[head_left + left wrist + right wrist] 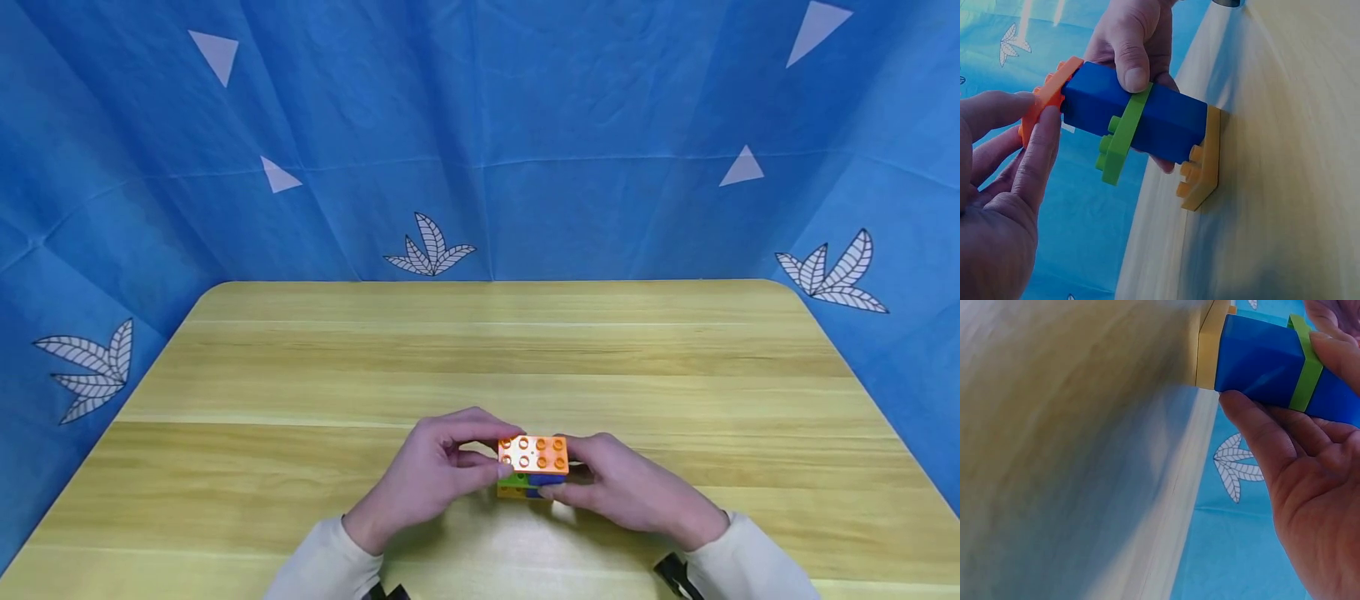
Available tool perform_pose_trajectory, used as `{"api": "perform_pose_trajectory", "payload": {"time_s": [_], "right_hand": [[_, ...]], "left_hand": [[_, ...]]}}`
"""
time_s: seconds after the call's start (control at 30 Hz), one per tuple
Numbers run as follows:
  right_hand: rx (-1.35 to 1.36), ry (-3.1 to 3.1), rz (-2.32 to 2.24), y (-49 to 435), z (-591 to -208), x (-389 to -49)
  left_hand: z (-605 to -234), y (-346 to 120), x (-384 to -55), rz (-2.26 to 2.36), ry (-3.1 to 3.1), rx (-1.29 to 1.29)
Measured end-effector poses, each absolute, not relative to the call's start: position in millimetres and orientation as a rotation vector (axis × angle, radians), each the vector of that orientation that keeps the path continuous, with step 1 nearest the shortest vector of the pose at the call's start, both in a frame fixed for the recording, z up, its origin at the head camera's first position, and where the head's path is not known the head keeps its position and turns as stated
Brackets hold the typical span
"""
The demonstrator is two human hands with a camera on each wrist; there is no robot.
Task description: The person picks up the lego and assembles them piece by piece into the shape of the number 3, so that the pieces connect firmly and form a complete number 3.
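A small stack of toy building bricks stands near the front of the table. On top is an orange brick (pixel 532 455), thin and studded, which my left hand (pixel 431 471) pinches by its left end. Below it, in the left wrist view, come a blue block (pixel 1092 94), a thin green brick (pixel 1124 140), another blue block (pixel 1175 122) and a yellow-orange brick (pixel 1205 162) at the base. The green and yellow-orange bricks stick out to one side with bare studs. My right hand (pixel 626 483) grips the blue blocks, its thumb by the green brick.
The wooden table (pixel 315 367) stretches away behind and to both sides of the stack. A blue cloth (pixel 585 92) with white triangles and leaf prints hangs around its back and sides. A black strap (pixel 677 575) shows at the right wrist.
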State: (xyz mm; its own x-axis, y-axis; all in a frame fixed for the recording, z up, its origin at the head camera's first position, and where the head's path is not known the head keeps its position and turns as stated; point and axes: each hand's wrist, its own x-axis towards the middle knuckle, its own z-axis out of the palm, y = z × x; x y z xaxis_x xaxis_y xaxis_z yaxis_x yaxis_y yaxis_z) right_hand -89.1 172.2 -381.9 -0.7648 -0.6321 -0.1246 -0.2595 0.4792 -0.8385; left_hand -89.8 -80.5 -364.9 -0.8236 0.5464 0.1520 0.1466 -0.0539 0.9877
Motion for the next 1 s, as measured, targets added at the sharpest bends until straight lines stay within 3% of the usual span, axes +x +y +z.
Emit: {"api": "perform_pose_trajectory", "payload": {"time_s": [0.27,1.0], "right_hand": [[-0.754,2.321,-1.202,172,-382,-90],[-0.732,2.315,-1.176,171,-379,-89]], "left_hand": [[-363,-81,-95,1.838,2.035,0.792],[-351,-78,-102,1.678,2.115,0.619]]}}
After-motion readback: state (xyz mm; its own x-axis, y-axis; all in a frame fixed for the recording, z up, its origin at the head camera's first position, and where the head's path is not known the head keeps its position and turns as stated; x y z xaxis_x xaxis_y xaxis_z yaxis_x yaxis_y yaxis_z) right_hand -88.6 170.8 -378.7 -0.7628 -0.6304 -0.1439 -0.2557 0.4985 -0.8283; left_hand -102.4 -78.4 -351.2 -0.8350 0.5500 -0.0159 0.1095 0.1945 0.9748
